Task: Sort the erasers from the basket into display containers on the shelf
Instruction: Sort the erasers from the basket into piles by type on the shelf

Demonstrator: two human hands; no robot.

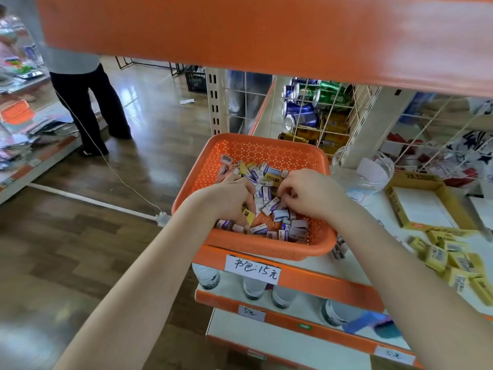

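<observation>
Left hand [232, 196] curls round a yellow eraser [249, 216] in the orange basket [266, 248], right hand [309, 193] curled among the erasers [269, 200] (hold unclear), likely picking for the cardboard box [394, 194] far right.

Head view, down onto near basket [266, 247]

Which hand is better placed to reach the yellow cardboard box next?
Probably the right hand: the yellow cardboard box lies on its side of the basket; the left hand must cross.

Perforated plastic basket [266, 153], paper-wrapped erasers [269, 194], glossy wood-look floor [80, 236].
</observation>
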